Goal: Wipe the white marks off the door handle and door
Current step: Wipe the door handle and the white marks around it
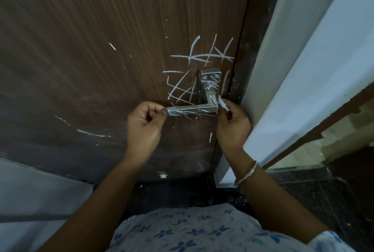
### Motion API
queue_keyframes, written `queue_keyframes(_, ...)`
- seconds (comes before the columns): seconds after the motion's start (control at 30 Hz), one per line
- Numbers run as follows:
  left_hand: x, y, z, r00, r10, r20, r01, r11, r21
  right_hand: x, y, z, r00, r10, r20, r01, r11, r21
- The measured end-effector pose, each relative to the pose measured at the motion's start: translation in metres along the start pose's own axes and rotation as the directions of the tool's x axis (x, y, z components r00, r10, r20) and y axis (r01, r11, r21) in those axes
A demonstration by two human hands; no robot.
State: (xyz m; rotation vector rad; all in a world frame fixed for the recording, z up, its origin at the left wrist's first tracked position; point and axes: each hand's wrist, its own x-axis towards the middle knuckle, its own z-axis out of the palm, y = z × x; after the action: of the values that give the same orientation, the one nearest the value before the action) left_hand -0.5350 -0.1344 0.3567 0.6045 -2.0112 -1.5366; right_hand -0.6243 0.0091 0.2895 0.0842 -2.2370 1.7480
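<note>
The door handle [192, 109], a metal lever on an upright backplate [209, 81], sits at about three o'clock from the middle of my view, close to the closing edge of the brown wood-grain door [101, 39]. White marks [202, 56] streak the lever and the plate. They also cross the door in hatched strokes at twelve and nine o'clock from the plate. Looser dashes lie farther out toward eight and ten o'clock.

At the lever's free end, on its nine o'clock side, I see the left hand [144, 122]. Its fingers are curled in on the palm and its thumb tip touches the lever's tip. I see nothing held in it.

The right hand [232, 122] is at the lever's bend, on its three o'clock side, pinching a small white piece [222, 104] between thumb and fingertips. The piece touches the bend. I cannot tell whether it is chalk or a wad of tissue.

A silver bracelet [248, 172] circles the right wrist. A pale door frame [303, 69] runs past at three o'clock. At six o'clock is a light garment with blue flowers [192, 231].
</note>
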Motion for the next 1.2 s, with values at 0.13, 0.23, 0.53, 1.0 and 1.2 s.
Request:
queue_keyframes(0.13,0.000,-0.002,0.002,1.000,0.009,-0.009,-0.009,1.000,0.009,-0.008,0.009,0.005,0.961,0.268,0.073,-0.275,0.956,0.098)
queue_keyframes(0.23,0.000,-0.002,0.002,1.000,0.021,-0.006,-0.021,0.999,0.025,-0.007,0.005,0.010,0.866,0.476,0.153,-0.495,0.771,0.400)
queue_keyframes(0.53,-0.004,0.001,0.000,0.998,0.031,0.046,-0.035,0.996,0.078,-0.008,-0.013,0.018,0.649,0.643,0.407,-0.660,0.209,0.722)
queue_keyframes(1.0,-0.017,-0.001,0.004,1.000,0.029,0.001,-0.029,0.998,0.058,-0.003,-0.007,0.013,0.540,0.613,0.576,-0.720,-0.018,0.694)
queue_keyframes(1.2,-0.017,0.000,0.001,1.000,0.027,0.007,-0.028,0.997,0.067,-0.009,-0.011,0.018,0.521,0.589,0.618,-0.756,-0.018,0.654)
